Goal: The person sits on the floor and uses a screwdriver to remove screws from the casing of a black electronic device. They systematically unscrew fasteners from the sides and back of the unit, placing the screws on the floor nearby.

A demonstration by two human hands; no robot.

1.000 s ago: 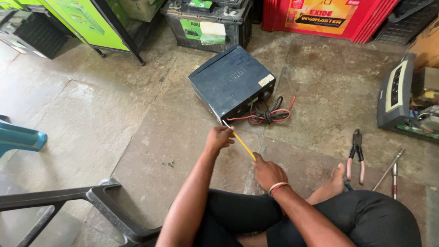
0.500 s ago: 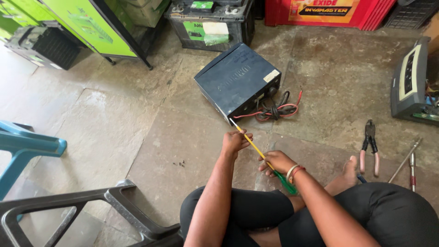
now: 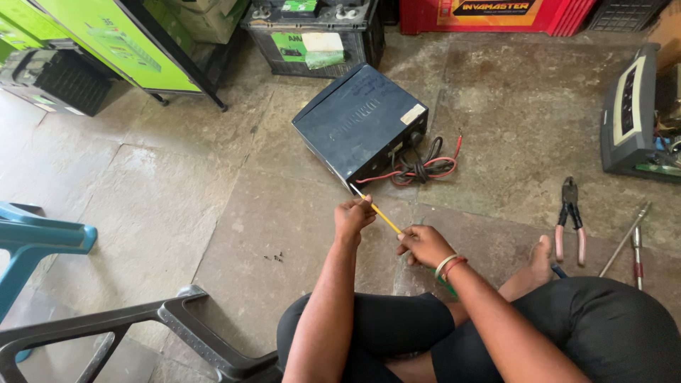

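A person sits on the stone floor (image 3: 177,198) facing a dark blue metal box (image 3: 358,124). The left hand (image 3: 352,216) is pinched around the yellow shaft of a long screwdriver (image 3: 379,213), near its tip. The right hand (image 3: 425,245) is clenched around the near end, where the green handle is mostly hidden. The tip touches the near corner of the box, just beyond the left hand. The screwdriver is judged stiff, light and slender, best gripped at the handle and steadied along the shaft. The box looks rigid and probably heavy. Coiled red and black cables (image 3: 418,169) lie at its right side. Pliers (image 3: 569,220) lie well apart, to the right.
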